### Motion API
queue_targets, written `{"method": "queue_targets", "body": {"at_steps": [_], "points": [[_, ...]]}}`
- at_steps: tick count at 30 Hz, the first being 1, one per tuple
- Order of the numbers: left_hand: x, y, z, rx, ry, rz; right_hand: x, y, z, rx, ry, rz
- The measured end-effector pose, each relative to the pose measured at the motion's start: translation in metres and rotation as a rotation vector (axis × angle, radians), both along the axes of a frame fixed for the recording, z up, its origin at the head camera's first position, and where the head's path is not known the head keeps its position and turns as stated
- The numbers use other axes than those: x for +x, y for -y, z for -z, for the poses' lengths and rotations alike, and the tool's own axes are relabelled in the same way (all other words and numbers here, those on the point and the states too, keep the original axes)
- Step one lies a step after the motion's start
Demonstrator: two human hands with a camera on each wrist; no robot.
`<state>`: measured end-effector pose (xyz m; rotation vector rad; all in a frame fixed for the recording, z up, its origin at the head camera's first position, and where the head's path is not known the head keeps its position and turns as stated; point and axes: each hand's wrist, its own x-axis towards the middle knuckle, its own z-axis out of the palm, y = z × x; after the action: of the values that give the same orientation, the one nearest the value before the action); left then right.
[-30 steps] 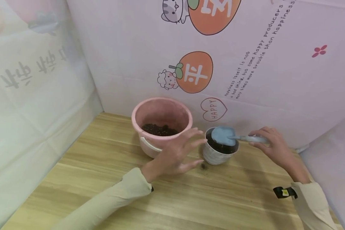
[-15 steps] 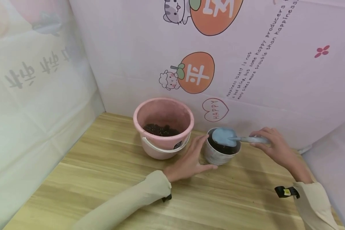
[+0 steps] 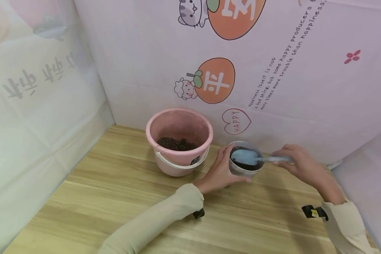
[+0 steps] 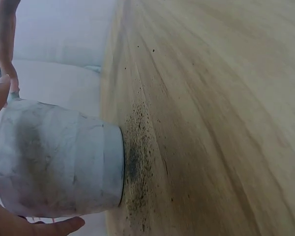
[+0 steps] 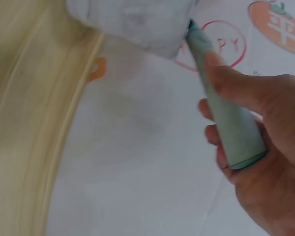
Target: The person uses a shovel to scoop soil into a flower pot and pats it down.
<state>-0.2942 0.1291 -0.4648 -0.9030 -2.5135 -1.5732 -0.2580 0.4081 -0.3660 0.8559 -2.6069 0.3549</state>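
Note:
My left hand holds the side of a small whitish-grey flower pot, fingers along its left wall and thumb at the front. Dark soil fills much of the pot. My right hand grips the pale blue-green handle of a trowel. The trowel's light blue blade lies inside the pot's rim, over the soil. In the right wrist view, the fingers curl round the handle while its blade is hidden by the pot.
A pink bucket with dark soil and a white handle stands left of the pot. Soil crumbs lie on the wooden table by the pot's base. Printed white sheets wall the back and sides.
My left hand has moved right from beside the bucket and taken hold of the pot. The trowel blade has tilted and shifted slightly, lower in the pot, with my right hand.

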Motion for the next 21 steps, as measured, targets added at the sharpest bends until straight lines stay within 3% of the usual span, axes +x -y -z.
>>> {"method": "queue_targets", "body": {"at_steps": [9,17,21], "points": [[-0.005,-0.007,0.005,0.07,0.073,-0.04,0.004,0.007,-0.015,0.008,0.143,-0.052],[-0.009,-0.012,0.01,0.128,0.091,-0.021,0.004,0.013,-0.019,0.055,-0.046,0.024],[-0.009,-0.015,0.01,0.132,0.108,-0.03,0.009,0.015,-0.023,0.134,-0.052,0.082]]}}
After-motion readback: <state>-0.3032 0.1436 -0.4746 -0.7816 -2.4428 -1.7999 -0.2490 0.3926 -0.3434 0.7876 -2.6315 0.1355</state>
